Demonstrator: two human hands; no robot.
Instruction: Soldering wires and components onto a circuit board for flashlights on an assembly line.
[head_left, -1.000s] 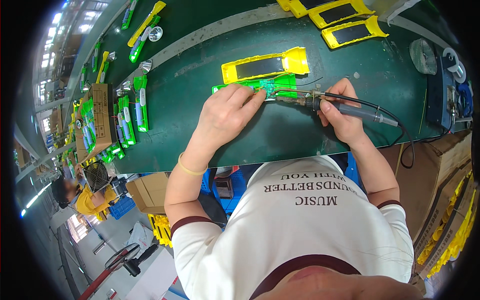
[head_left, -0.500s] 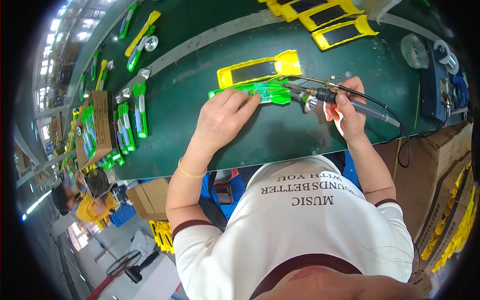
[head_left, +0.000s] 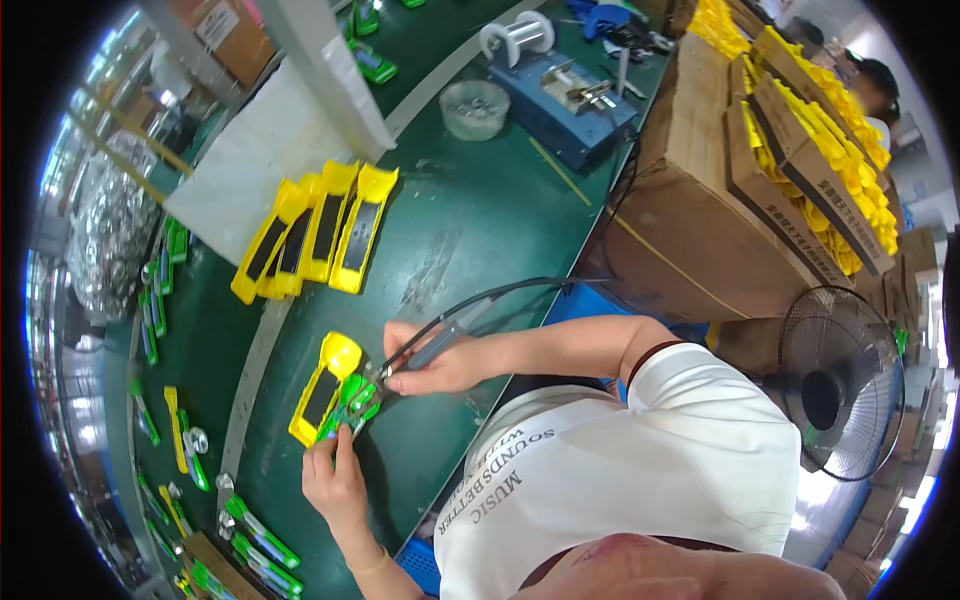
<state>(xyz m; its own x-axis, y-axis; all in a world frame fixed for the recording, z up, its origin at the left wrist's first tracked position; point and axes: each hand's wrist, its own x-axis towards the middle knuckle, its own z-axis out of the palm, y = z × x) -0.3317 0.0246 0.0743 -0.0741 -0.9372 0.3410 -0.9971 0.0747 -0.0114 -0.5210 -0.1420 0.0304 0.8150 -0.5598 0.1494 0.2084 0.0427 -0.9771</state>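
Observation:
My right hand [head_left: 437, 362] is closed around the grey handle of a soldering iron [head_left: 437, 346], with a black cable trailing off to the right. The iron's metal end reaches the upper part of a green plastic housing [head_left: 359, 398] on the green bench. At that housing's lower end, the fingers of my left hand [head_left: 336, 484] grip it, covering part of it. Close beside the housing lies a yellow shell [head_left: 320, 396] with a dark panel and a flared end. Small details at the iron's tip are too fine to make out.
Several yellow shells [head_left: 352, 236] lie together farther up the bench. Beyond are a clear bowl [head_left: 474, 110], a blue machine [head_left: 566, 105] and a wire spool [head_left: 517, 38]. Green housings [head_left: 264, 537] sit lower left. Cartons [head_left: 690, 170] and a fan [head_left: 826, 385] stand at right.
The view has swung to the right, bringing the cartons and fan in. Both hands stay at the green housing, the iron still in my right hand.

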